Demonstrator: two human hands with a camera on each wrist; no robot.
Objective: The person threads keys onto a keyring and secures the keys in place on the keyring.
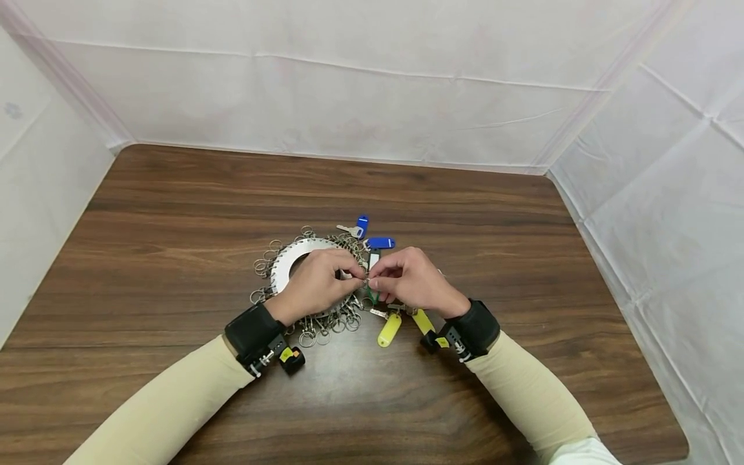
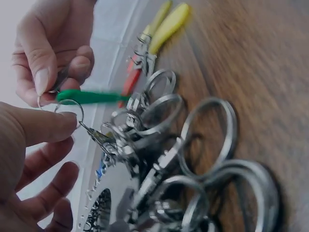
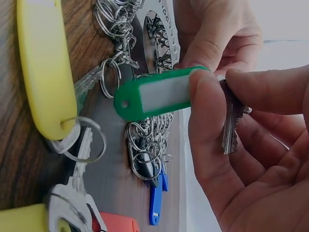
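Observation:
A flat metal disc (image 1: 289,261) hung with several key rings (image 2: 207,135) lies mid-table. My left hand (image 1: 356,275) rests over it and pinches a small split ring (image 2: 70,107) that is clipped to the disc. My right hand (image 1: 376,281) meets it fingertip to fingertip. It pinches a silver key (image 3: 231,121) between thumb and fingers, and a green tag (image 3: 159,94) hangs from that key. The green tag (image 2: 91,96) stretches between the two hands, just above the rings.
Two blue tags (image 1: 380,243), one with a key, lie behind the disc. Yellow tags (image 1: 389,329) with keys and an orange tag (image 3: 120,223) lie under my right wrist. White cloth walls enclose the brown wooden table (image 1: 174,213).

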